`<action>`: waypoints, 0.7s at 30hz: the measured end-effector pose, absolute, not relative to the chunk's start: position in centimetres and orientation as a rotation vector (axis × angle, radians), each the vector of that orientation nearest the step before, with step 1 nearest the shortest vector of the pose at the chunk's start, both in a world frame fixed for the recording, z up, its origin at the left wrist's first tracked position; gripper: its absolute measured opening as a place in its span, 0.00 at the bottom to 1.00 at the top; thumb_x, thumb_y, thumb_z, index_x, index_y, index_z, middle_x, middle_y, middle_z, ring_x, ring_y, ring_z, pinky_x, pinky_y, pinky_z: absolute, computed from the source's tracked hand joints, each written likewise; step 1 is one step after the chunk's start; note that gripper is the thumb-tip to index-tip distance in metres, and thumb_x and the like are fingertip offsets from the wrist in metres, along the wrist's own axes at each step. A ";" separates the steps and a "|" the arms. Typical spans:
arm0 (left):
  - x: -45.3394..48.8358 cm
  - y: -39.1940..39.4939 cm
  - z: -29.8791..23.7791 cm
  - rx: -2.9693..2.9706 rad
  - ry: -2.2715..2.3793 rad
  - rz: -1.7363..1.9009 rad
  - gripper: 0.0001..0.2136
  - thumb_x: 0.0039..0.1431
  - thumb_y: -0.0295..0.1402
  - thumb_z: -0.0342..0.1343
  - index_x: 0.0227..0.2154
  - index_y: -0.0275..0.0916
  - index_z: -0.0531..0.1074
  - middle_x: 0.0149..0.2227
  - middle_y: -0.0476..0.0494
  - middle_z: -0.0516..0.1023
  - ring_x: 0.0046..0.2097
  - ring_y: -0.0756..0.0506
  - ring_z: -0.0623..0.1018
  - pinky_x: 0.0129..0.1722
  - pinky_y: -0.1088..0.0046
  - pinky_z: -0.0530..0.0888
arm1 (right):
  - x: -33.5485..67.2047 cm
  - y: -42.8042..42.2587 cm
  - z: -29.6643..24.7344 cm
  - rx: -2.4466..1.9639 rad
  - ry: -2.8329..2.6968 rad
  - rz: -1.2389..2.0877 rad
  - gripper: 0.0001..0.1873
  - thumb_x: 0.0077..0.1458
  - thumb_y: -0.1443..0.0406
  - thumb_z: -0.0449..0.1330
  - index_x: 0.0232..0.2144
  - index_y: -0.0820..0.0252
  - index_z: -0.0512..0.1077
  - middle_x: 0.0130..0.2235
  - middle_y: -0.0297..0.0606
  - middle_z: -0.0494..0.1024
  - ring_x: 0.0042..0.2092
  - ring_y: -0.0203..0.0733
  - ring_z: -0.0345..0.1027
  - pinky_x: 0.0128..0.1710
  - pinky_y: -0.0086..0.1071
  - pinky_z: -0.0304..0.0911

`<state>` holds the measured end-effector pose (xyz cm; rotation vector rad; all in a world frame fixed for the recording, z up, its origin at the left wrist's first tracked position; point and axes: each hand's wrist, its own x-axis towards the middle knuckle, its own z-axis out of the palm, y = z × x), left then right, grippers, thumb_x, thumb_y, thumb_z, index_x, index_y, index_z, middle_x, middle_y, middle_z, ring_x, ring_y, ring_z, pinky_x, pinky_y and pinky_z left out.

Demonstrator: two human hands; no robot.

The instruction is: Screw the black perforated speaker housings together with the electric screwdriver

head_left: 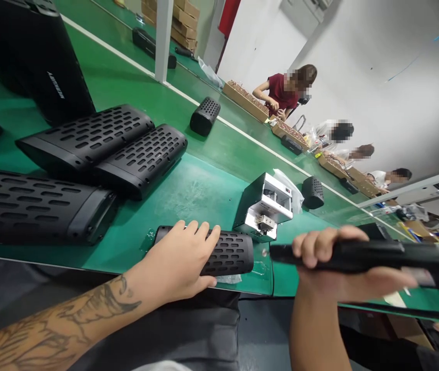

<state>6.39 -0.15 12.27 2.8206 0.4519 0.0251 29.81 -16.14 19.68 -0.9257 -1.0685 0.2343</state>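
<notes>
My left hand (182,257) lies over a black perforated housing (232,252) near the table's front edge. Its fingers reach across the top and the thumb presses the near side, holding it down on the green mat. In my right hand (320,263) is a black electric screwdriver (374,255), blurred by motion and held level. Its tapered nose points left at the housing's right end, with a small gap between. Just behind the housing stands a silver and black screw feeder (265,206).
Several larger black perforated housings (91,134) lie at the left, below a tall black case (45,62). Small perforated pieces (205,116) stand along the white line. Co-workers (281,93) sit across the table by cardboard trays (244,100). A white post (163,41) rises at the back.
</notes>
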 end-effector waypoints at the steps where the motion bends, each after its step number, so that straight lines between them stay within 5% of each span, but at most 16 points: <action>1: 6.3 -0.3 12.1 2.814 0.462 0.076 0.47 0.67 0.58 0.77 0.79 0.32 0.76 0.65 0.18 0.86 0.61 0.18 0.87 0.61 0.40 0.82 | 31.4 -15.3 19.8 -0.980 -1.035 0.127 0.40 0.65 0.24 0.67 0.44 0.53 0.87 0.22 0.27 0.77 0.17 0.39 0.66 0.19 0.36 0.71; 4: 4.9 0.3 11.6 2.784 0.408 0.285 0.44 0.67 0.59 0.76 0.76 0.35 0.79 0.71 0.17 0.83 0.68 0.15 0.84 0.70 0.33 0.78 | 34.7 -12.6 18.8 -1.054 -0.922 -0.059 0.40 0.59 0.24 0.72 0.36 0.53 0.81 0.21 0.25 0.74 0.17 0.38 0.66 0.20 0.33 0.70; 9: -0.5 4.7 8.1 2.533 0.267 0.667 0.33 0.76 0.51 0.67 0.78 0.48 0.74 0.76 0.31 0.81 0.73 0.24 0.82 0.77 0.43 0.79 | 35.1 -11.3 16.4 -1.108 -0.922 0.002 0.40 0.58 0.26 0.75 0.33 0.55 0.78 0.21 0.27 0.74 0.17 0.38 0.67 0.21 0.34 0.72; 16: -3.1 5.3 1.1 2.351 0.269 0.716 0.61 0.64 0.57 0.80 0.89 0.52 0.49 0.88 0.22 0.58 0.83 0.17 0.72 0.76 0.42 0.82 | 33.1 -13.9 17.8 -1.097 -0.954 0.029 0.41 0.59 0.23 0.73 0.36 0.54 0.84 0.22 0.29 0.76 0.18 0.41 0.69 0.21 0.38 0.73; 19: -2.5 4.5 0.3 2.360 0.233 0.778 0.60 0.64 0.50 0.80 0.88 0.52 0.48 0.85 0.21 0.62 0.82 0.18 0.73 0.75 0.41 0.83 | 30.2 -16.7 20.6 -1.032 -1.030 0.074 0.37 0.63 0.26 0.71 0.43 0.50 0.89 0.25 0.29 0.79 0.20 0.44 0.71 0.24 0.43 0.77; 21: -2.2 4.3 0.3 2.363 0.219 0.808 0.55 0.66 0.44 0.77 0.87 0.52 0.50 0.82 0.22 0.67 0.81 0.21 0.75 0.73 0.43 0.84 | 27.7 -18.6 22.8 -1.085 -1.122 0.253 0.25 0.69 0.34 0.75 0.49 0.42 0.92 0.25 0.29 0.80 0.20 0.43 0.71 0.26 0.43 0.78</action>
